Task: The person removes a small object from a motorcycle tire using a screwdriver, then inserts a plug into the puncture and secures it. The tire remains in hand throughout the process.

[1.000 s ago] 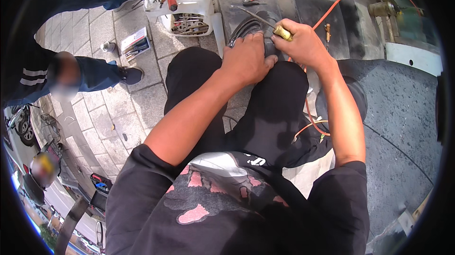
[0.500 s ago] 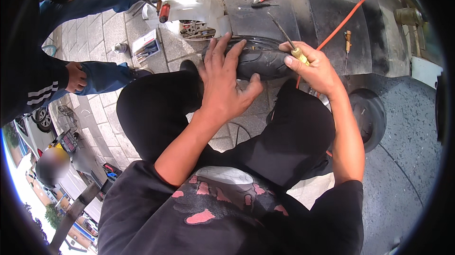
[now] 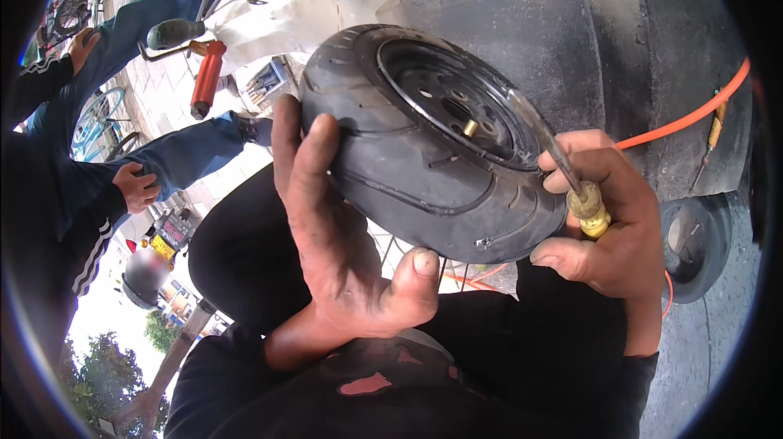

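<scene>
A small black tyre (image 3: 440,186) on a dark metal rim (image 3: 497,84) is tilted up in front of me, showing the rim's holes and a brass valve stem (image 3: 471,127). My left hand (image 3: 342,251) is at the tyre's near left side, fingers stretched and thumb apart. At the other side, my right hand (image 3: 612,219) has its fingers closed round the yellow handle of a screwdriver (image 3: 589,209). Its shaft slants up and left across the rim's right edge. The right fingers and thumb also touch the tyre's right end. The screwdriver's tip meets the rim edge; whether it is under the tyre bead, I cannot tell.
To the upper left are a pale container (image 3: 326,6) with small metal parts on it and a red-handled tool (image 3: 208,80). Another person's hand (image 3: 134,188) rests on their leg. An orange hose (image 3: 693,122), wooden-handled tool (image 3: 714,133) and second tyre (image 3: 697,247) are at right.
The tyre and both hands now appear larger and closer. The wheel has tipped so its rim faces up toward me. My left fingers have shifted from the tyre's top to its left side.
</scene>
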{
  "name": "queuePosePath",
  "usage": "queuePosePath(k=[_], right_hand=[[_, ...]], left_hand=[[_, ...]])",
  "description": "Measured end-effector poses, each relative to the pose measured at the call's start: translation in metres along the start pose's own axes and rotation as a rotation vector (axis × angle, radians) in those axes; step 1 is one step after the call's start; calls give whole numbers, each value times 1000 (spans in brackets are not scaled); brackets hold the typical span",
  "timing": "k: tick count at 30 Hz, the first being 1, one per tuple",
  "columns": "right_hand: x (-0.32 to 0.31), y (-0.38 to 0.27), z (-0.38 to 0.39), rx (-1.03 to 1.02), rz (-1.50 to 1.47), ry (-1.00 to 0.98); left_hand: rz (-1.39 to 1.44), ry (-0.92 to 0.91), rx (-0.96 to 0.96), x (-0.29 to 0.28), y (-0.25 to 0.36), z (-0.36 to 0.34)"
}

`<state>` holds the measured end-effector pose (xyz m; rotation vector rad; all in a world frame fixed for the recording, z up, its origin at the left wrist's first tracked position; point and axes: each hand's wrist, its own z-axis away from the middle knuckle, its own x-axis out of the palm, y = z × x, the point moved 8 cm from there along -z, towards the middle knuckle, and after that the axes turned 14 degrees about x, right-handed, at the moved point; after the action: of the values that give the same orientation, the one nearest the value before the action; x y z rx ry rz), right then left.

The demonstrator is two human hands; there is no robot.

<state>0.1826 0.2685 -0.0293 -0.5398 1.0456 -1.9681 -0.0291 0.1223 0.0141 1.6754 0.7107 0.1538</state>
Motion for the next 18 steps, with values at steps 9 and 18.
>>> queuePosePath(k=[9, 18], right_hand=[[43, -18, 1, -21, 239, -56], [32, -96, 130, -155, 305, 364]], left_hand=[[-138, -67, -130, 15, -3, 21], [-81, -35, 5, -7, 7, -5]])
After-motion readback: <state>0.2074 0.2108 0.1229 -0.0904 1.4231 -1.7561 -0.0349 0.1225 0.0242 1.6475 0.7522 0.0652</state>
